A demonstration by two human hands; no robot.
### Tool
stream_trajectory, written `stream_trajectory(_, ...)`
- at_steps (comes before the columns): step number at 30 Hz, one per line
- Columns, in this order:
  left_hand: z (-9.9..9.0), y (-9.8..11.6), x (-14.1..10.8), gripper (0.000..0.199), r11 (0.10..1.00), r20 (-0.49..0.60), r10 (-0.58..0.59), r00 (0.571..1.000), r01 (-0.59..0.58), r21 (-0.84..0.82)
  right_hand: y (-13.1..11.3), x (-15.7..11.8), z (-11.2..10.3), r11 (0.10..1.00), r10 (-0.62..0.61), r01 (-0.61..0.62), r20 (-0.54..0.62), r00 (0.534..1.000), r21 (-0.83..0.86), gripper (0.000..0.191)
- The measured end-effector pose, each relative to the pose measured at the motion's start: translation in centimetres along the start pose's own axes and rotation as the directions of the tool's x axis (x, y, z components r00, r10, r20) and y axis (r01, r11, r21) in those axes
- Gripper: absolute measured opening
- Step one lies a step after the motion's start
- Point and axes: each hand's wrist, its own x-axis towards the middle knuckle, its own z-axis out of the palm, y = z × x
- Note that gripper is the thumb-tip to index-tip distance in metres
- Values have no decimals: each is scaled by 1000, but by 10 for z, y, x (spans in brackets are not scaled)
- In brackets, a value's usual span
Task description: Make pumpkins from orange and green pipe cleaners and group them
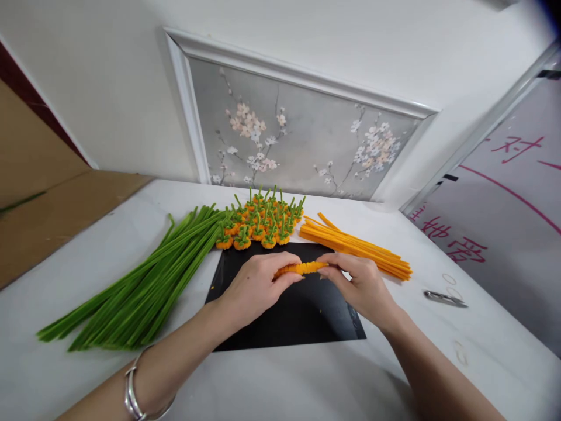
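Note:
Above a black mat (280, 316), an orange pipe cleaner piece (303, 268), bunched into ridges, is stretched level between my two hands. My left hand (263, 278) pinches its left end between thumb and fingers. At the other end, the thumb and fingertips of my right hand (355, 280) close on it. Behind the mat stand several small orange pumpkin shapes with green stems (263, 219). A bundle of straight orange pipe cleaners (355, 245) lies just beyond my right hand. Long green pipe cleaners (153, 286) are heaped left of the mat.
Small silver thread snips (446, 299) lie on the white table (315, 380) at the right, near some thin pale rings (460, 352). A wall with a framed floral panel (298, 128) rises behind. A board with red writing (504, 204) stands at the right, cardboard (65, 204) at the left.

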Motion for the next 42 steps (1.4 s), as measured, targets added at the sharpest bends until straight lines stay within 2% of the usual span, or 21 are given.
stream_trajectory(7,1,-1,0,11,998,0,58,998,-58,5,2,-1,3,1000,-12,12,1,1000,3,11)
stream_trajectory(16,1,1,-1,8,985,1,-150,989,150,-85,1,-2,4,999,-51,51,-25,998,10,11)
stream_trajectory(27,2,2,0,9,982,-21,-151,988,148,-117,1,-1,4,997,-72,72,-26,997,22,12)
stream_trajectory(35,-1,6,1,12,993,-31,-119,992,119,-21,1,-1,4,998,-65,65,-36,997,-2,12)
stream_trajectory(39,-8,-1,2,40,980,-13,-167,986,167,108,5,-1,0,998,-39,36,-56,998,-46,11)
stream_trajectory(40,-10,-4,3,42,976,2,-175,985,173,135,6,-1,-1,998,-25,21,-69,997,-54,11)
stream_trajectory(42,-13,-9,4,30,982,23,-151,988,147,121,11,-1,-2,997,-7,1,-75,997,-72,11)
